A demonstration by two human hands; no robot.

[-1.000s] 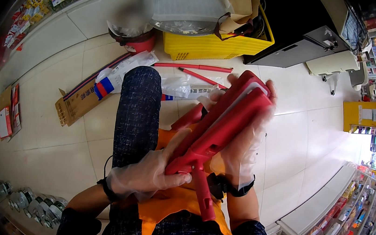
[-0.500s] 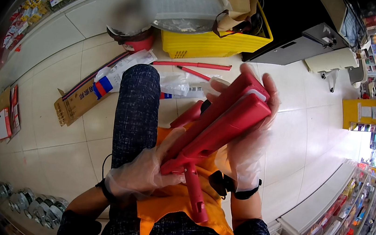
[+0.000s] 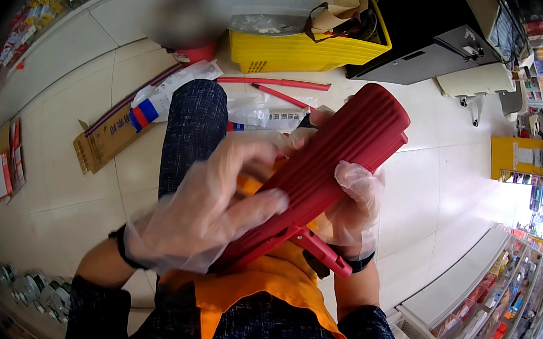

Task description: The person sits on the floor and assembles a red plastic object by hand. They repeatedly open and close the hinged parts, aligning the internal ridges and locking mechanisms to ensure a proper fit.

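Observation:
A long dark-red plastic piece [image 3: 338, 154] with a ribbed, rounded back slants across my lap. From its lower end a short red hinged leg [image 3: 322, 250] sticks out to the right. My right hand [image 3: 357, 200], in a clear plastic glove, grips the piece from its right side, with the thumb over the ribs. Also gloved, my left hand [image 3: 210, 202] is at the left of the piece, slightly blurred, its thumb and fingers apart and the thumb close to or touching the ribs. The underside of the piece is hidden.
Red rods [image 3: 275, 83] and clear plastic wrapping [image 3: 251, 114] lie on the tiled floor ahead. A flattened cardboard box [image 3: 108, 146] is left of my knee. Beyond stands a yellow basket [image 3: 299, 58]; stocked shelves [image 3: 491, 312] line the right.
The red piece has turned so its ribbed back faces up and its leg points right. My left hand has come off its lower end and opened; my right thumb now lies over it.

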